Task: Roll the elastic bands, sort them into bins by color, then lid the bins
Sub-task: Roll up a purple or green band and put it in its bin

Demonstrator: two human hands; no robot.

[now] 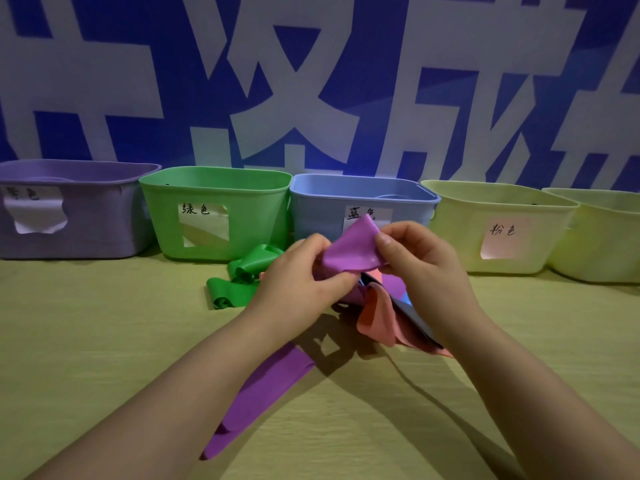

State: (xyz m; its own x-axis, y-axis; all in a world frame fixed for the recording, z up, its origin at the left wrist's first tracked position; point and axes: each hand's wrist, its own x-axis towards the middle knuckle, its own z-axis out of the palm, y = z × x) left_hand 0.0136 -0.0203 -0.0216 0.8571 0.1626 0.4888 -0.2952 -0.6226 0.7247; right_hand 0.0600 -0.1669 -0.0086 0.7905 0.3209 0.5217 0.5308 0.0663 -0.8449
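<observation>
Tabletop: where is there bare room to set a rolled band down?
Bare yellow-green tablecloth lies left, bordered by the lilac plastic bin, green plastic bin and green elastic band. More lies right, before the pale yellow plastic bins. The centre is crowded: the left hand and right hand hold a purple elastic band over a pink elastic band.

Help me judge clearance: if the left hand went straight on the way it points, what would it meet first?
Probably the right hand, which pinches the same purple band just ahead of the left hand. The blue bin stands beyond, though depth is unclear.
</observation>
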